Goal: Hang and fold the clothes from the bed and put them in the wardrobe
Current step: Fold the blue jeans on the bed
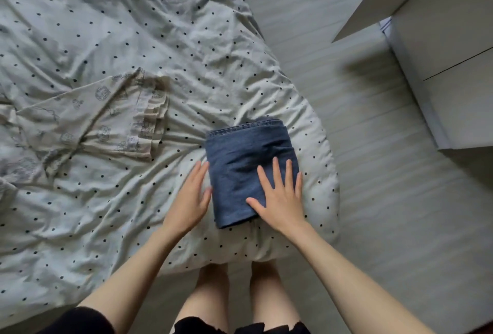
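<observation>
Right hand: laid flat with fingers spread on the folded blue denim garment.
Left hand: held open, fingers straight, set against the denim's left edge.
Denim: placed on the rumpled white dotted duvet, at its corner.
Left of the hands: a cream printed garment is spread unfolded.
Upper right: a white wardrobe is seen across the floor.
</observation>
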{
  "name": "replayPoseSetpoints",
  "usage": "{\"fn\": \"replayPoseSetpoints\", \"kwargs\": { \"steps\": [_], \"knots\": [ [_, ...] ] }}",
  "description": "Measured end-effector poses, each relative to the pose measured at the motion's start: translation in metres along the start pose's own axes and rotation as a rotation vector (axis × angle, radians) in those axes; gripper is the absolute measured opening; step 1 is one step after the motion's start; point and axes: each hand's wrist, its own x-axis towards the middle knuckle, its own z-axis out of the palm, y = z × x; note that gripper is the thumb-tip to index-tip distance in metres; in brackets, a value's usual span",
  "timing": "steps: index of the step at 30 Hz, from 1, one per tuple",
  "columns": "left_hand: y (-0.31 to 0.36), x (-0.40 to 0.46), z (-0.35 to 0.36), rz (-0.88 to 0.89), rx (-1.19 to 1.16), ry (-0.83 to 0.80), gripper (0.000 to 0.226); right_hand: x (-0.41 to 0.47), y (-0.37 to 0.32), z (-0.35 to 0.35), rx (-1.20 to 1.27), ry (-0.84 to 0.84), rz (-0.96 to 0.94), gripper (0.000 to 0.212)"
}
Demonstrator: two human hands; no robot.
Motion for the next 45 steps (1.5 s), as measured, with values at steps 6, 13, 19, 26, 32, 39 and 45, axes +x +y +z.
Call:
{"fn": "replayPoseSetpoints", "kwargs": {
  "steps": [6, 13, 19, 26, 32, 39, 45],
  "knots": [
    [0.017, 0.036, 0.007, -0.506, -0.734, -0.016, 0.022, 0.017, 0.019, -0.007, 0.246, -0.001, 0.014, 0.064],
    [-0.005, 0.081, -0.027, -0.762, -1.009, -0.439, 0.033, 0.058, 0.041, -0.044, 0.874, 0.141, 0.547, 0.049],
    [0.002, 0.088, -0.017, -0.784, -0.968, -0.500, 0.050, 0.076, 0.062, -0.070, 1.201, -0.346, 0.662, 0.023],
    [0.013, 0.084, -0.026, -0.752, -0.972, -0.441, 0.040, 0.061, 0.073, -0.077, 1.341, -0.418, 0.653, 0.014],
    [0.058, 0.084, -0.052, -0.670, -0.954, -0.450, 0.057, 0.027, 0.087, -0.100, 1.495, -0.393, 0.656, 0.018],
    [0.178, 0.096, -0.040, -0.505, -0.941, -0.437, 0.061, -0.004, 0.184, -0.177, 1.562, -0.301, 0.553, 0.013],
    [0.299, 0.120, 0.031, -0.416, -0.996, -0.356, 0.040, -0.021, 0.318, -0.236, 1.528, -0.259, 0.456, 0.023]
  ]
}}
